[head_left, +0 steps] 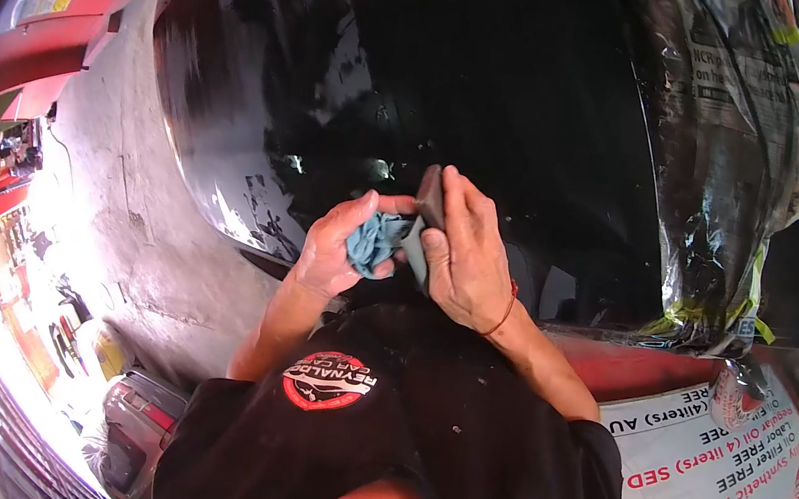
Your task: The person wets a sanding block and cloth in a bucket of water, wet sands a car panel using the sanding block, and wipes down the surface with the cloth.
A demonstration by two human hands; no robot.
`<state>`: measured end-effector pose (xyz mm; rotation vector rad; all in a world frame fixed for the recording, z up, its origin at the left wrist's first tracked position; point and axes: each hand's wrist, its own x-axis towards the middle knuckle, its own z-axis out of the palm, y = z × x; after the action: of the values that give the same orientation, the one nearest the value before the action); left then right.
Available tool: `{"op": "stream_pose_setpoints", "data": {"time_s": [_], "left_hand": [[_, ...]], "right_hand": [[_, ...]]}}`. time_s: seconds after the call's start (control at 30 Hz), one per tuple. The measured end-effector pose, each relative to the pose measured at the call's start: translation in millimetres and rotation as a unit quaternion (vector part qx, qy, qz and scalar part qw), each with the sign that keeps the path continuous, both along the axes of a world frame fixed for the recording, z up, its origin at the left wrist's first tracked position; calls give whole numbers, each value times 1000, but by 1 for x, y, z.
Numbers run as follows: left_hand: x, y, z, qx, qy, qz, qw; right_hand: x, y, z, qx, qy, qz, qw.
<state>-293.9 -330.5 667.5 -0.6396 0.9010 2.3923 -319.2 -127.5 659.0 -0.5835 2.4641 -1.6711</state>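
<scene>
My left hand (327, 245) is closed around a crumpled blue cloth (373, 246), held just in front of my chest. Its index finger reaches across to the dark block in the other hand. My right hand (471, 259) grips this flat dark sanding block (431, 196) between thumb and fingers. A grey-green sheet (415, 252) hangs below the block, beside the cloth; where it is attached is hidden. Beyond both hands lies a glossy black car panel (521, 94), with wet-looking streaks and bright reflections on its left side.
Newspaper and clear plastic masking (723, 171) covers the panel's right side, its torn edges hanging loose. A printed banner (712, 483) lies at lower right. Concrete floor (118, 162) runs along the left, with red car parts (64, 34) and a dark case (134, 427) there.
</scene>
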Motion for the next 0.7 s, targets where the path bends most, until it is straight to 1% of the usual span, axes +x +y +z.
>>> {"op": "stream_pose_setpoints", "data": {"time_s": [0.03,0.07,0.1,0.13,0.17,0.23,0.27,0.3,0.37,0.4,0.43,0.5,0.57,0.6,0.63,0.67,0.7], "left_hand": [[1,3,-3,71,17,-28,997],[5,8,-10,78,56,-41,995],[6,22,-16,83,57,-41,994],[5,43,-21,15,92,-14,996],[6,57,-26,-53,126,13,991],[3,64,-43,-32,107,17,994],[4,66,-51,-7,118,28,993],[5,68,-55,16,129,40,991],[-4,64,-46,18,108,31,993],[-11,62,-38,-12,100,42,994],[-16,59,-31,-42,91,57,993],[-23,45,-35,-96,126,40,987],[-24,31,-36,-113,191,-29,975],[-24,28,-35,-110,192,-27,975],[-22,27,-32,-122,222,-57,966],[-21,26,-29,-132,252,-87,955],[-21,27,-27,-126,253,-83,956]], "right_hand": [[1,5,-2,4,-1,2,1000],[0,9,-5,9,-4,-30,1000],[0,13,-5,14,-5,-63,998],[0,14,-2,-16,-50,-105,993],[1,14,-3,-11,-50,-106,993],[2,15,-13,-102,-92,-225,965],[-3,18,-21,-46,-14,-245,968],[-5,21,-22,-42,-15,-244,969],[-10,23,-21,-43,6,-259,965],[-10,24,-21,-54,22,-269,961],[-8,26,-18,-51,21,-266,962],[-5,28,-8,-102,-3,-249,963],[-11,30,7,-35,51,-154,986],[-11,27,4,-34,51,-117,991],[-11,24,1,-30,50,-81,995],[-8,21,2,-29,5,-65,997],[-4,19,-1,-26,3,-78,997]]}}
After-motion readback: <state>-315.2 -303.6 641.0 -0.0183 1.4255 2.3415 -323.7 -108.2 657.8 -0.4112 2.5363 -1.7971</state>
